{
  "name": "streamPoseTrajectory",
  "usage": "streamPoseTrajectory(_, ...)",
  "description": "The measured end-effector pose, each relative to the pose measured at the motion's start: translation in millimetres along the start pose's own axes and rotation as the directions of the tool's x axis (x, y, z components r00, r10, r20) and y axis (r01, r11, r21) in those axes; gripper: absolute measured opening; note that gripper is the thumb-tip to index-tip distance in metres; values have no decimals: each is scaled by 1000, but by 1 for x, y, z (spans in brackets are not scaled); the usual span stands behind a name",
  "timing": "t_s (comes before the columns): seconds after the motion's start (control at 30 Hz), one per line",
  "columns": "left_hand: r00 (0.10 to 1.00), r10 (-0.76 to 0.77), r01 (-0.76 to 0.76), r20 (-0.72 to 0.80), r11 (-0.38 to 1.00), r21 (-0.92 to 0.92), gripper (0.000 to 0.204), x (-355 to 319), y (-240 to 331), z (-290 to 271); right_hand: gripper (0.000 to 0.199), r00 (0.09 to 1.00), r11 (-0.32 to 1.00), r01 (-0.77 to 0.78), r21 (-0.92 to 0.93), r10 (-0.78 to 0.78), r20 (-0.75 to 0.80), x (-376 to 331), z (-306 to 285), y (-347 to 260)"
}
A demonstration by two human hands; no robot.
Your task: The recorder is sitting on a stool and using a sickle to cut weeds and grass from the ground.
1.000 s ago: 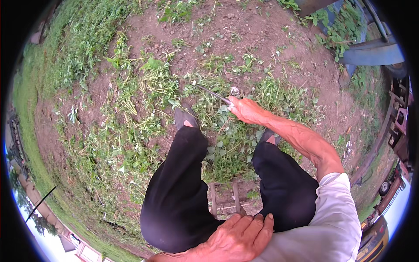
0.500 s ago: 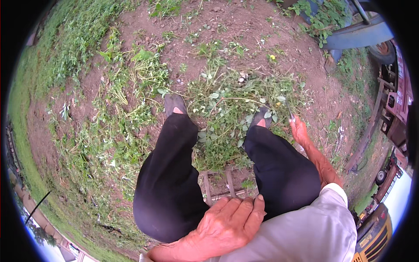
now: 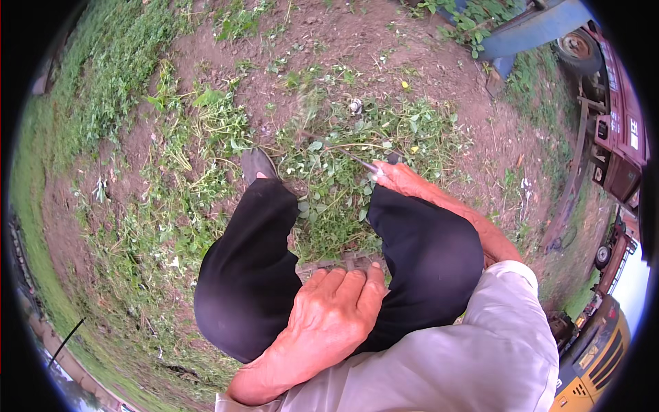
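My right hand [image 3: 395, 178] is closed around a slim metal tool [image 3: 362, 163] with a tapered neck, beside my right shin. The tool points left over a heap of cut green stems and leaves [image 3: 333, 185] between my feet; its far end is lost among the plants and blur. My left hand [image 3: 336, 305] is held in front of my lap between my knees, back upward, fingers bent and together. Its fingertips are hidden beneath it, so I cannot tell what they hold.
More loose greens [image 3: 192, 172] lie on the brown soil [image 3: 226, 41] to the left. A wooden slatted piece [image 3: 350, 263] shows below the heap. A blue metal part [image 3: 528, 31], a red vehicle [image 3: 625, 137] and a yellow machine [image 3: 597, 364] stand at right.
My right hand has moved left with the tool, from outside my right shin to over the heap. My left hand has shifted slightly up and left in view, its fingers still bent.
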State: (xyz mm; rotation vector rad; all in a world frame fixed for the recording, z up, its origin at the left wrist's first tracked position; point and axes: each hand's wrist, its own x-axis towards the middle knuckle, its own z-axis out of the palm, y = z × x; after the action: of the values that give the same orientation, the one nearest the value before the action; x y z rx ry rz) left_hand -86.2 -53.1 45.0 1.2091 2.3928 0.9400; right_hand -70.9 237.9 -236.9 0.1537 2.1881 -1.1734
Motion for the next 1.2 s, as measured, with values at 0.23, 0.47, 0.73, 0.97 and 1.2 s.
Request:
streamPoseTrajectory(0.23,999,-54,54,-5,998,13,31,0,3,-2,27,995,968,-31,-250,53,80,-39,-33,24)
streamPoseTrajectory(0.47,998,-61,61,17,998,28,32,-3,2,-6,29,984,942,-150,-300,112,-141,-118,-72,81)
streamPoseTrajectory(0.73,992,-113,111,47,993,51,32,-6,0,-5,33,927,869,-354,-346,276,-254,-171,-57,112)
streamPoseTrajectory(0.97,985,-166,163,51,984,66,33,-6,0,-5,35,864,852,-455,-257,354,-358,-187,-39,134)
streamPoseTrajectory(1.2,979,-201,196,42,977,88,33,-8,-2,-9,40,799,786,-551,-280,400,-450,-194,-31,134)
